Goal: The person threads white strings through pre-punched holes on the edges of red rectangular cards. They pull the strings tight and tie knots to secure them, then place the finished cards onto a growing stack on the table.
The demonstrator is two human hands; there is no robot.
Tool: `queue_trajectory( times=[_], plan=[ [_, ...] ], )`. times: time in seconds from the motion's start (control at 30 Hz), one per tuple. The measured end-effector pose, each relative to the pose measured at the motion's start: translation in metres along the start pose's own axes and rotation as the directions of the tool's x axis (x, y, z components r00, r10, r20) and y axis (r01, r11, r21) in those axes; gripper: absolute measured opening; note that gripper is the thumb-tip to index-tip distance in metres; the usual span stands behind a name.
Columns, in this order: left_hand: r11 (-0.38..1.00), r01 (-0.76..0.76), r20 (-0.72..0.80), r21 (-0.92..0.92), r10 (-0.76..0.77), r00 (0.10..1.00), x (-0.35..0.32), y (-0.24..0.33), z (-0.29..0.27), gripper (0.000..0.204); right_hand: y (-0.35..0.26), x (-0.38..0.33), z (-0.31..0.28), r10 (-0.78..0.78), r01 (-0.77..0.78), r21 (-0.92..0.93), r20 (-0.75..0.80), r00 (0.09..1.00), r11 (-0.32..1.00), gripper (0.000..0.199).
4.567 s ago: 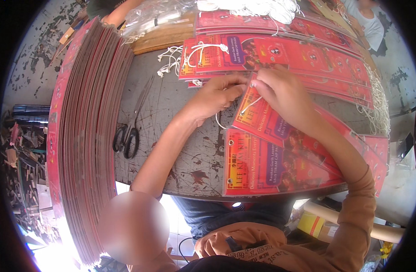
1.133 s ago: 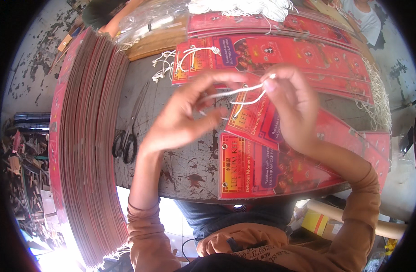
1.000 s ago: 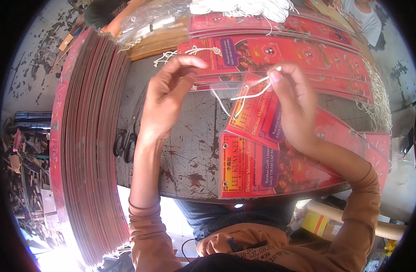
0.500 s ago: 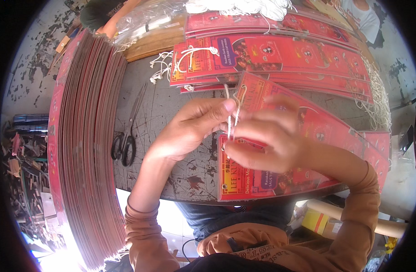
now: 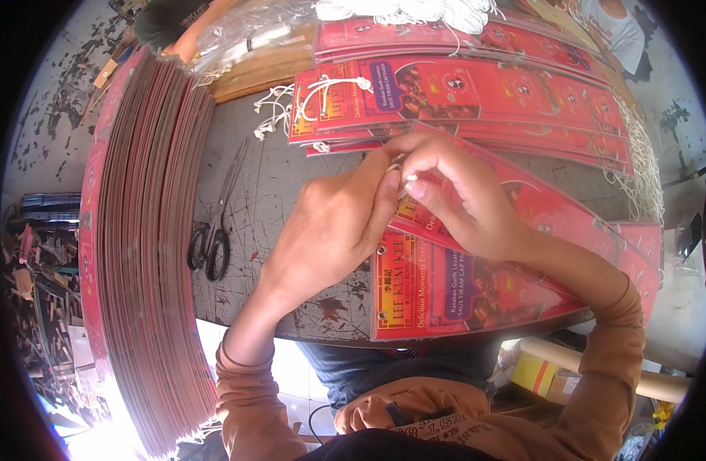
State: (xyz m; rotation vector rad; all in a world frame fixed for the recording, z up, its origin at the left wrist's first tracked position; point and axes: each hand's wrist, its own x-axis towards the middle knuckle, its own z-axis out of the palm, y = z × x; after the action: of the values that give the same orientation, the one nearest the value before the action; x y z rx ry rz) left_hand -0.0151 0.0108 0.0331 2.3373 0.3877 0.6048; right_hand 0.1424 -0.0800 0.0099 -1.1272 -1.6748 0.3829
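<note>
Both my hands meet over the corner of a long red printed sign point(image 5: 537, 201) in a clear cover. My left hand point(image 5: 330, 207) is closed, thumb and fingers pinching a white cord point(image 5: 403, 178). Fingertips of my right hand point(image 5: 464, 196) pinch the same cord, of which only a small bit shows between the hands. This sign lies slantwise on top of another red sign point(image 5: 399, 323), which has metal-rimmed holes at its left end. On the table left of my hands lie black-handled scissors point(image 5: 212, 250), with blades pointing away.
A tall stack of boards point(image 5: 149, 253) stands along the left. Beyond my hands lie overlapping red signs point(image 5: 476, 96) with knotted cords point(image 5: 322, 92). A bundle of white cord point(image 5: 437, 14) sits at the back. Other people's arms point(image 5: 207, 19) show at the far side.
My right hand has moved up and closed in beside the left one. My left hand has turned its back upward. The long cord loop seen before is now mostly hidden between my fingers.
</note>
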Motion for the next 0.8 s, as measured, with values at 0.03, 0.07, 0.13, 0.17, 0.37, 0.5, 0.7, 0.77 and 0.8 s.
queue_trajectory(
  times=[0.03, 0.07, 0.13, 0.17, 0.37, 0.5, 0.7, 0.77, 0.8],
  plan=[
    [0.998, -0.011, -0.024, 0.056, 0.012, 1.0, 0.0, 0.002, -0.001, 0.011, 0.001, 0.0, -0.001, 0.017, -0.017, 0.015, -0.007, 1.0, 1.0, 0.005],
    [0.995, 0.005, -0.015, 0.098, -0.004, 1.0, 0.0, 0.002, -0.001, 0.012, 0.003, -0.001, -0.002, 0.034, -0.034, 0.03, -0.013, 0.999, 0.999, 0.006],
    [0.983, 0.035, 0.002, 0.18, -0.036, 0.999, 0.0, 0.003, -0.001, 0.014, 0.005, -0.002, -0.002, 0.111, -0.103, 0.145, -0.047, 0.993, 0.984, 0.007],
    [0.987, 0.009, -0.029, 0.159, -0.004, 1.0, 0.001, 0.002, 0.001, 0.014, 0.006, -0.002, -0.001, 0.172, -0.15, 0.246, -0.069, 0.983, 0.958, 0.007],
    [0.973, -0.174, -0.144, 0.149, 0.196, 0.97, 0.005, -0.009, 0.01, 0.019, 0.007, 0.002, -0.007, 0.359, -0.296, 0.442, -0.064, 0.931, 0.847, 0.013],
    [0.899, -0.327, -0.122, 0.291, 0.374, 0.919, 0.007, -0.017, 0.014, 0.026, 0.008, 0.003, -0.009, 0.376, -0.309, 0.473, -0.052, 0.925, 0.825, 0.013],
    [0.889, -0.351, -0.096, 0.294, 0.393, 0.915, 0.007, -0.019, 0.016, 0.035, 0.007, 0.004, -0.004, 0.43, -0.298, 0.54, -0.133, 0.893, 0.787, 0.009],
    [0.908, -0.327, -0.098, 0.262, 0.362, 0.927, 0.006, -0.02, 0.015, 0.035, 0.008, 0.004, -0.003, 0.435, -0.305, 0.537, -0.132, 0.891, 0.787, 0.009],
    [0.91, -0.326, -0.096, 0.256, 0.359, 0.928, 0.007, -0.02, 0.015, 0.034, 0.01, 0.002, -0.007, 0.413, -0.315, 0.5, -0.094, 0.906, 0.806, 0.01]
  ],
)
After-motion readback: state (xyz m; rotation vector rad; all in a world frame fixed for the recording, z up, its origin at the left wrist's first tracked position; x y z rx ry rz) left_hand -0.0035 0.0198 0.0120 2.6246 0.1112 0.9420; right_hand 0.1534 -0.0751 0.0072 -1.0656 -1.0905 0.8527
